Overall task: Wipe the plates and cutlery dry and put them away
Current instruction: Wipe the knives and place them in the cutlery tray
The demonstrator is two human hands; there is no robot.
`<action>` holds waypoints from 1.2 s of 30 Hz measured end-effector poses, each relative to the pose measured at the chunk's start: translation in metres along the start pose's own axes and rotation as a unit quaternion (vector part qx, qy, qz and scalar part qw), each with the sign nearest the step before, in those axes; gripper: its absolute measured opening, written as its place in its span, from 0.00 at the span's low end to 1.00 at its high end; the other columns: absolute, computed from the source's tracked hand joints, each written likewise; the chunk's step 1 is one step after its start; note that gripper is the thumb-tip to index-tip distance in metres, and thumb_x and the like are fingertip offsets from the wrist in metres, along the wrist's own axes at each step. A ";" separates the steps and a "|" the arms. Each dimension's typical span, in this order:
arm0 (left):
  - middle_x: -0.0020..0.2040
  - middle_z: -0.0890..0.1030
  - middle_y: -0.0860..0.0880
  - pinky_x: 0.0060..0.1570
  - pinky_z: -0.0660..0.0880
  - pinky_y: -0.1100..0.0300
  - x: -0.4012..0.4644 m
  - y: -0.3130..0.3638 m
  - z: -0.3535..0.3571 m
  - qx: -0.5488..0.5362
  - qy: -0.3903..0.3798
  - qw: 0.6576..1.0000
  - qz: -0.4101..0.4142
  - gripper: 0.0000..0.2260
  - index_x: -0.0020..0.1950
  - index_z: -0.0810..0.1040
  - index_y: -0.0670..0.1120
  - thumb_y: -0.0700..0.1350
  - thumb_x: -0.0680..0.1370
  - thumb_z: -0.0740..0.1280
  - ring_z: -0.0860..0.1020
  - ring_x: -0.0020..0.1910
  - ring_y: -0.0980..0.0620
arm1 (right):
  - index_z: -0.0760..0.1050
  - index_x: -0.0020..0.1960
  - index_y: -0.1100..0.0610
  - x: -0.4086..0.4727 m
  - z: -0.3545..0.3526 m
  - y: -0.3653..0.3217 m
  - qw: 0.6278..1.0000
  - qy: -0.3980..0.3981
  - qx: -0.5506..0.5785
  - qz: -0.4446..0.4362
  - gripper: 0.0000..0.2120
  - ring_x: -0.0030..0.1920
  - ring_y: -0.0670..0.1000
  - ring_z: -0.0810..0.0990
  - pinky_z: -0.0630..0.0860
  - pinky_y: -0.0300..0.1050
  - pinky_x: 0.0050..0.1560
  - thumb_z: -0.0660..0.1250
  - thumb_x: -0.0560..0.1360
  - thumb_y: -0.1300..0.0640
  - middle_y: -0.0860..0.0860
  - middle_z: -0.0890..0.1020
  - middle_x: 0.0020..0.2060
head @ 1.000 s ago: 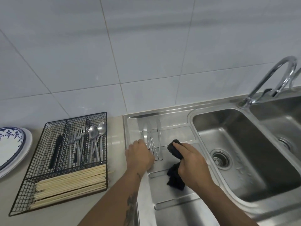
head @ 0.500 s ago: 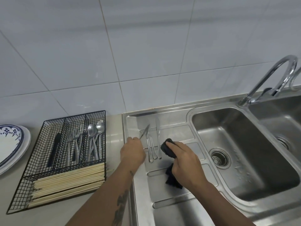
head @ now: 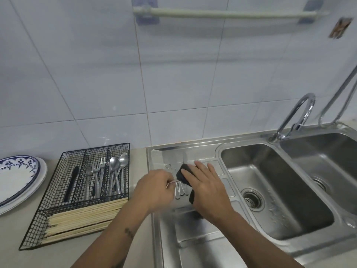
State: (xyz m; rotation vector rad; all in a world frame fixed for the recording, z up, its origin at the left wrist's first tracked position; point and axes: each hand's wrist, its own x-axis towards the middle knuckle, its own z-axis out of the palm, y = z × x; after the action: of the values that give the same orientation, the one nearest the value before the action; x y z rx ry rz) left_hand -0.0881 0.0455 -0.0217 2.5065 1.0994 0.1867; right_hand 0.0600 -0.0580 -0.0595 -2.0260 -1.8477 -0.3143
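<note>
Brushed stainless steel fills the right half of the view: a ribbed draining board [head: 193, 229] runs into a deep rounded sink basin [head: 270, 190] with a perforated drain, a second basin lying beside it under a curved chrome tap [head: 301, 113]; over the board the left hand [head: 154, 188] curls its fingers round the thin metal handle of one piece of cutlery [head: 172, 182] (whether knife or fork I cannot tell, since the far end is hidden), while the right hand [head: 204, 186] lies with fingers fairly straight across a soft black cloth [head: 182, 174], pressing it over that piece, the cloth's tail hanging below the palm; a few more steel pieces [head: 180, 191] lie side by side on the board just under the hands, their rounded handle ends showing; on the pale matte counter to the left stands a black wire-mesh organiser [head: 38, 235], whose narrow rear compartments hold a dark-handled utensil [head: 71, 182], forks [head: 96, 175] and spoons [head: 117, 171], and whose long front compartment holds a tight stack of pale wooden chopsticks [head: 83, 217]; at the far left edge glossy white plates [head: 23, 182] are stacked, the top one bearing a blue pattern round its rim; glazed white tiles cover the wall, with a pale rail [head: 222, 14] fixed high up.
</note>
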 end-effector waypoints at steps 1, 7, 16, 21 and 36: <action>0.38 0.78 0.54 0.42 0.77 0.54 -0.005 0.001 -0.005 0.002 0.009 1.000 0.007 0.10 0.41 0.79 0.49 0.50 0.80 0.64 0.78 0.39 0.51 | 0.75 0.65 0.55 -0.004 -0.002 0.005 1.000 -0.014 -0.015 0.018 0.37 0.66 0.59 0.75 0.63 0.59 0.71 0.77 0.57 0.64 0.53 0.79 0.62; 0.40 0.78 0.55 0.42 0.75 0.55 -0.022 0.012 -0.013 0.000 0.011 0.999 0.047 0.11 0.39 0.77 0.50 0.50 0.81 0.64 0.77 0.40 0.54 | 0.76 0.64 0.55 -0.018 -0.026 -0.006 0.998 0.014 0.009 0.060 0.33 0.64 0.55 0.75 0.62 0.56 0.72 0.67 0.60 0.70 0.51 0.80 0.60; 0.45 0.79 0.54 0.45 0.74 0.56 -0.036 0.018 -0.010 -0.006 -0.034 0.998 0.046 0.12 0.51 0.83 0.49 0.48 0.83 0.60 0.78 0.45 0.52 | 0.77 0.63 0.55 -0.039 -0.071 0.023 0.984 0.002 0.028 0.174 0.32 0.56 0.55 0.77 0.56 0.56 0.74 0.64 0.61 0.72 0.50 0.80 0.54; 0.37 0.80 0.55 0.36 0.72 0.59 -0.036 0.029 -0.018 -0.066 -0.025 0.997 0.042 0.11 0.43 0.81 0.54 0.47 0.81 0.61 0.78 0.37 0.54 | 0.75 0.65 0.56 -0.039 -0.061 -0.015 0.998 0.043 0.004 0.036 0.31 0.65 0.55 0.73 0.63 0.60 0.72 0.66 0.62 0.70 0.51 0.78 0.61; 0.35 0.76 0.56 0.34 0.68 0.61 -0.048 0.018 -0.001 -0.128 -0.050 0.990 0.006 0.08 0.45 0.79 0.55 0.50 0.82 0.64 0.72 0.33 0.58 | 0.74 0.67 0.56 -0.051 -0.037 0.004 0.994 0.006 0.002 0.108 0.33 0.65 0.58 0.74 0.66 0.58 0.71 0.67 0.62 0.69 0.51 0.78 0.63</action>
State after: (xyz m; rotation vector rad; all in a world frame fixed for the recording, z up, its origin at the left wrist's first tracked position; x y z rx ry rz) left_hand -0.1086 -0.0007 -0.0118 2.2680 0.9559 0.1903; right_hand 0.0620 -0.1194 -0.0477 -2.1904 -1.6012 -0.2612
